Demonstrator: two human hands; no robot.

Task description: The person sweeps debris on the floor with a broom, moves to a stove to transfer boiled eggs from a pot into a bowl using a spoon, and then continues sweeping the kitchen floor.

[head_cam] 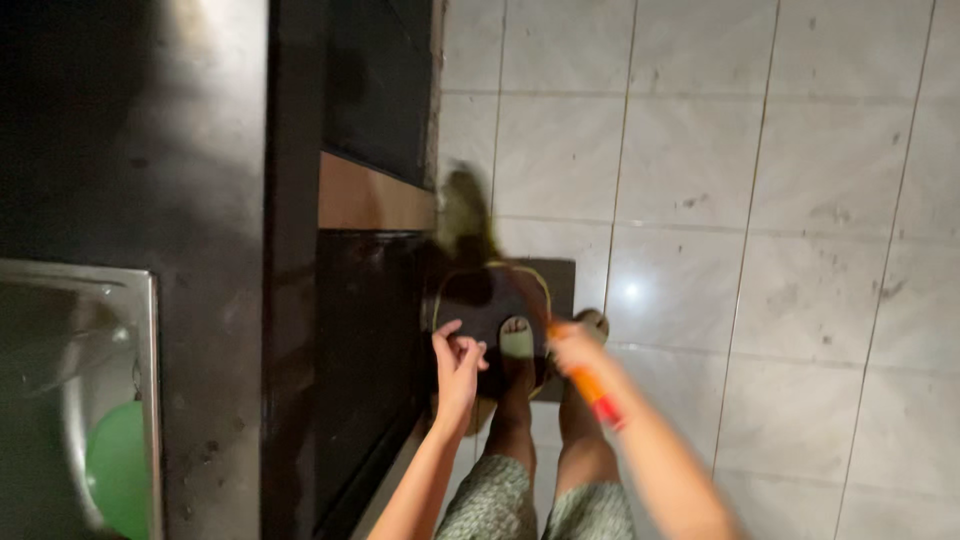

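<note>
A blurred broom with an orange-and-red handle (pixel 598 395) and dark greenish bristles reaches over the dark floor mat (pixel 555 285) beside the black cabinet. The right hand (pixel 572 347) has its fingers clenched around the handle. The left hand (pixel 456 362) hovers beside it, fingers loosely curled, grasping nothing visible, above the pale tiled floor (pixel 760 200).

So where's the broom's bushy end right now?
In the head view, the broom's bushy end is on the tiled floor, beside the dark cabinet, just beyond the dark mat.
</note>
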